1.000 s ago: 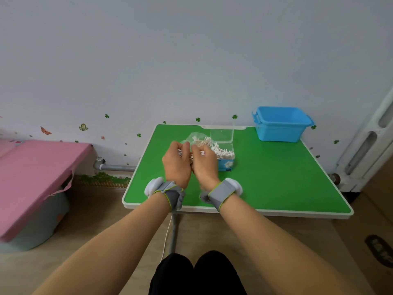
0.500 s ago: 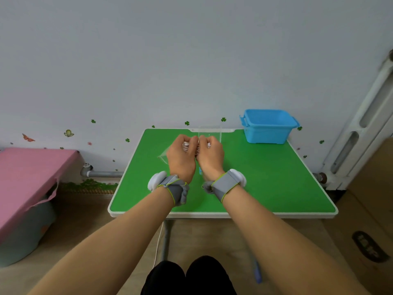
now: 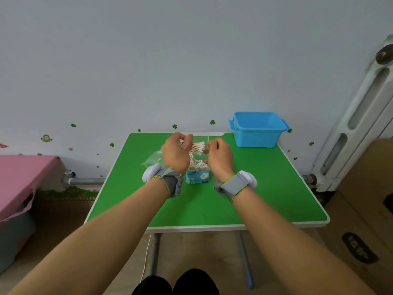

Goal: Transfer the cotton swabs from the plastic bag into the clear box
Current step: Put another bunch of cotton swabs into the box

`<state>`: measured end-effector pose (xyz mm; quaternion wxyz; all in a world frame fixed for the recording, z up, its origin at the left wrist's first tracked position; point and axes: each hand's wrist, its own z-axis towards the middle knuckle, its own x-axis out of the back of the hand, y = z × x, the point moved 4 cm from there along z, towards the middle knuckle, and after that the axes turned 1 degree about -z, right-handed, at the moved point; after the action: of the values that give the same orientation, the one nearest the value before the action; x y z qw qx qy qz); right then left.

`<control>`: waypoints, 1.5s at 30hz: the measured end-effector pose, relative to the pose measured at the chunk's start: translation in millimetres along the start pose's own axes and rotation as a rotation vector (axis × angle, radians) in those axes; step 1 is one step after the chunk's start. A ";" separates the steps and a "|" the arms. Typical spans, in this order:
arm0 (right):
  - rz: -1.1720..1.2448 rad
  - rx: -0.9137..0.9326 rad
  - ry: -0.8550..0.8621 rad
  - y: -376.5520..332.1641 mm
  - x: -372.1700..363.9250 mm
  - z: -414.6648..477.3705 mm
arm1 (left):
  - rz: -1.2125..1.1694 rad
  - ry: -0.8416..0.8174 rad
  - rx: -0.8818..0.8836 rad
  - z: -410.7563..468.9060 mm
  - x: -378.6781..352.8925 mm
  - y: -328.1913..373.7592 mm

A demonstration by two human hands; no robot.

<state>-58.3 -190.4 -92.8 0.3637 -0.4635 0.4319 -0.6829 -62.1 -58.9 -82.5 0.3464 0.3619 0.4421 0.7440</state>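
Both hands have drawn apart since a moment ago. Now the left hand (image 3: 176, 153) grips a bundle of cotton swabs (image 3: 197, 146) above the part-filled clear box (image 3: 198, 176), near the table's (image 3: 265, 188) far edge. The right hand (image 3: 220, 157) is curled; I cannot tell whether it pinches the tips. The plastic bag (image 3: 152, 159) lies half hidden behind the left hand.

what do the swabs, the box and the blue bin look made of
Swabs: tan sticks, likely wood or bamboo; matte white cotton tips.
Box: clear rigid plastic, it seems; swabs show through its walls.
Bin: opaque blue moulded plastic, smooth with a slight sheen.
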 end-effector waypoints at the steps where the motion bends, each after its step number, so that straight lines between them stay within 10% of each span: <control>1: -0.045 0.013 -0.005 4.3 0.3 1.0 | 0.007 0.000 0.008 3.1 -2.0 -1.9; 13: -0.297 0.049 -0.010 25.0 -6.8 1.4 | 0.077 -0.007 0.019 12.9 -14.8 -11.0; 45: 0.021 0.073 0.080 31.6 -6.9 -6.9 | 0.214 -0.140 0.013 12.5 -20.5 -16.4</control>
<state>-59.6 -193.9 -125.7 0.3698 -0.4177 0.4256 -0.7125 -38.2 -64.9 -97.8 0.2925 0.4604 0.3805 0.7467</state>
